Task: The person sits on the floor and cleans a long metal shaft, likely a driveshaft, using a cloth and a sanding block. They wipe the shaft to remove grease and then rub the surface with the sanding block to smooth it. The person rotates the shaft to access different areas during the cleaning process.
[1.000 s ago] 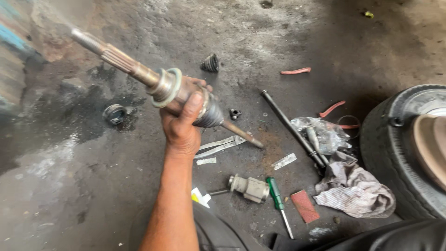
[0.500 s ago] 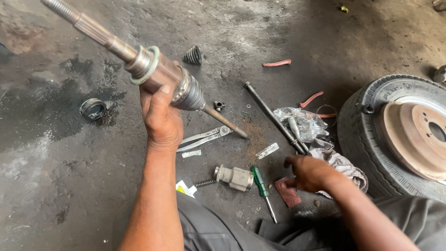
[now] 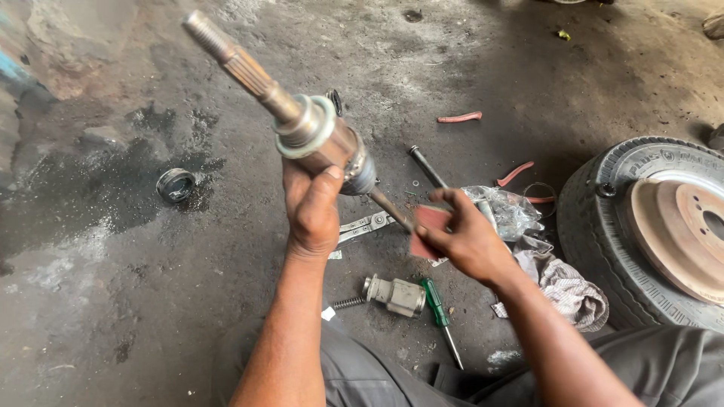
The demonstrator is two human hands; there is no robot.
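The axle shaft [image 3: 302, 124] is held up in the air above the floor [image 3: 113, 301], in the middle of the view. Its long axis runs from far left, where the splined tip points up, down to near right, where a thin rod end comes out. The left hand [image 3: 313, 211] is wrapped closed around the thick joint part, thumb up along it. The right hand [image 3: 464, 241] is just right of the thin end, and it pinches a small red pad [image 3: 430, 226] between the fingers and the thumb. The pad is beside the rod, maybe touching; I cannot tell for sure. So the left hand carries the shaft, and the right is nearer to the low end.

Under the hands lie a screwdriver [image 3: 437, 305] with green handle, a metal cylinder [image 3: 396, 294] with a spring, and flat wrenches [image 3: 366, 224]. At right a tyre [image 3: 603, 226] with a brake disc stands close, with a rag [image 3: 566, 286] before it. To the left the floor has more open room, only a small ring [image 3: 175, 185] there.
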